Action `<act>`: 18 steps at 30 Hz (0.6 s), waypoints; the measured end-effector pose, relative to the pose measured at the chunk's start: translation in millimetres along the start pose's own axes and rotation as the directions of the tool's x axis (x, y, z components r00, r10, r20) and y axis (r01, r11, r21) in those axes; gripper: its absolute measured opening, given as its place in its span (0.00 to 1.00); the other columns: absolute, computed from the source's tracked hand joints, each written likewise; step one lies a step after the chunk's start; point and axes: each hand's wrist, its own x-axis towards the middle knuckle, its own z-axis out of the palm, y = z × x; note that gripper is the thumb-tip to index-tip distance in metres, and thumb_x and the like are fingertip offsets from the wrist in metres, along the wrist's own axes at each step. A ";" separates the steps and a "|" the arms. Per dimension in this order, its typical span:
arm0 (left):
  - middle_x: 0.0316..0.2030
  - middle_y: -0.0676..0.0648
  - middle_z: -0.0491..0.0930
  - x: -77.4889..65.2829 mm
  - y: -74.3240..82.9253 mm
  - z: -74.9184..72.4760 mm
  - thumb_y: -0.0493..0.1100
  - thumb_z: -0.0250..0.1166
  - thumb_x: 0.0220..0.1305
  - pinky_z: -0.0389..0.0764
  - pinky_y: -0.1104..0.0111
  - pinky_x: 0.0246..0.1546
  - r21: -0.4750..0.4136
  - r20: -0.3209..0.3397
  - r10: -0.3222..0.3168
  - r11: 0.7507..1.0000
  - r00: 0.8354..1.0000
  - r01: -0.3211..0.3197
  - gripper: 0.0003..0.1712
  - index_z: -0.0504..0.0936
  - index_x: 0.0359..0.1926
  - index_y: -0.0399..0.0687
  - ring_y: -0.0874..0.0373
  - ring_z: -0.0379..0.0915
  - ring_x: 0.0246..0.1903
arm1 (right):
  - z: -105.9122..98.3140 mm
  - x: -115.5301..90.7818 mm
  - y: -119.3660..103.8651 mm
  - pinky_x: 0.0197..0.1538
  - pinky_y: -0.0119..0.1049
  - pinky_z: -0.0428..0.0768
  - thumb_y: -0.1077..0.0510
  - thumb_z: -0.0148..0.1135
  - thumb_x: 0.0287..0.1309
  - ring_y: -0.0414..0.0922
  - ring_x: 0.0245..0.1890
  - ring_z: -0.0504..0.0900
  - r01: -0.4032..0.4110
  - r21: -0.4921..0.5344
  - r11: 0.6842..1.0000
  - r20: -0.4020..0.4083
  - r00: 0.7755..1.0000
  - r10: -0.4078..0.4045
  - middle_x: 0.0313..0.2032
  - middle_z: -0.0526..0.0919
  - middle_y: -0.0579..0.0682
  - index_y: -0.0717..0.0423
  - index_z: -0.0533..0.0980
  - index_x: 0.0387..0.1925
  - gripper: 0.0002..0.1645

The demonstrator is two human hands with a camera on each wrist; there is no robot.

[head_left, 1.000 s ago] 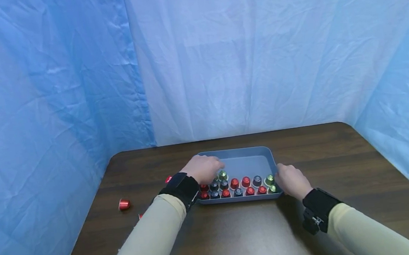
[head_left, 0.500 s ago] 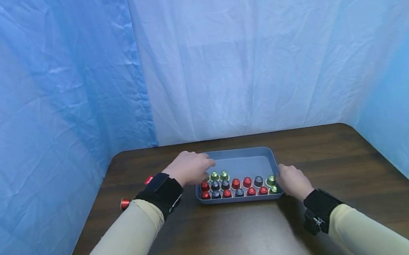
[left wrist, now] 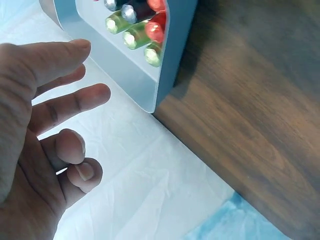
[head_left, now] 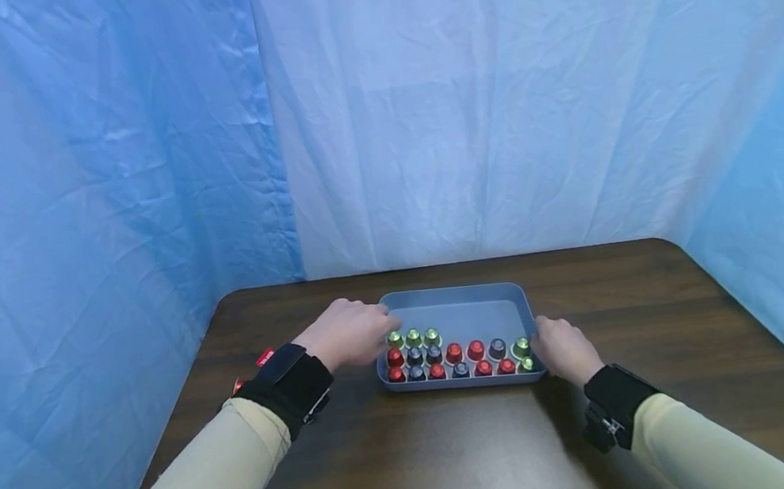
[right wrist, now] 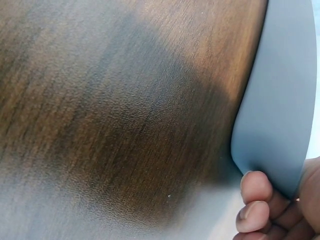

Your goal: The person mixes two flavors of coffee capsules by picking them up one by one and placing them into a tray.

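A grey-blue tray [head_left: 463,310] holds several upright coffee capsules. Two rows of red capsules [head_left: 453,352], dark capsules [head_left: 497,348] and green ones stand along its near side; behind them at the left is a short row of green capsules [head_left: 413,338]. Beside the tray's left rim hovers my left hand [head_left: 346,334]. In the left wrist view its thumb and index finger [left wrist: 95,98] are apart, with nothing between them, and the other fingers are loosely bent. My right hand [head_left: 566,350] grips the tray's right wall; the right wrist view shows fingertips [right wrist: 256,187] curled against the wall [right wrist: 275,100].
On the brown table [head_left: 457,453], left of the tray, lie a red capsule [head_left: 265,357] and another red item [head_left: 238,386], mostly hidden by my left wrist. Blue-white sheets [head_left: 464,109] hang behind the table and on both sides.
My left hand has moved left from over the tray to beside its rim, uncovering the green capsules at the left. My right hand stays on the tray's right side.
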 end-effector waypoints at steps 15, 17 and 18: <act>0.41 0.49 0.86 -74.8 -39.7 33.6 0.50 0.75 0.61 0.84 0.59 0.38 -0.097 0.039 -0.100 0.990 0.994 0.103 0.19 0.86 0.51 0.50 0.55 0.82 0.36 | -1.6 -2.4 -1.3 0.27 0.37 0.79 0.63 0.55 0.71 0.46 0.24 0.78 0.025 -0.008 1.000 -0.009 1.000 -0.025 0.29 0.78 0.56 0.70 0.73 0.48 0.12; 0.42 0.48 0.85 -83.5 -42.4 36.0 0.50 0.75 0.61 0.84 0.58 0.39 -0.105 0.062 -0.113 0.987 0.992 0.119 0.20 0.86 0.52 0.49 0.54 0.82 0.37 | -1.6 -2.6 -1.4 0.27 0.37 0.80 0.63 0.56 0.71 0.46 0.24 0.78 0.026 -0.009 1.000 -0.009 1.000 -0.026 0.29 0.78 0.56 0.70 0.73 0.48 0.12; 0.43 0.48 0.85 -87.0 -43.5 37.5 0.50 0.74 0.61 0.84 0.58 0.39 -0.109 0.075 -0.120 0.986 0.990 0.127 0.20 0.86 0.53 0.49 0.54 0.83 0.37 | -1.9 -2.7 -1.4 0.27 0.38 0.79 0.63 0.56 0.71 0.46 0.24 0.78 0.028 -0.011 1.000 -0.009 1.000 -0.028 0.29 0.78 0.56 0.70 0.73 0.48 0.12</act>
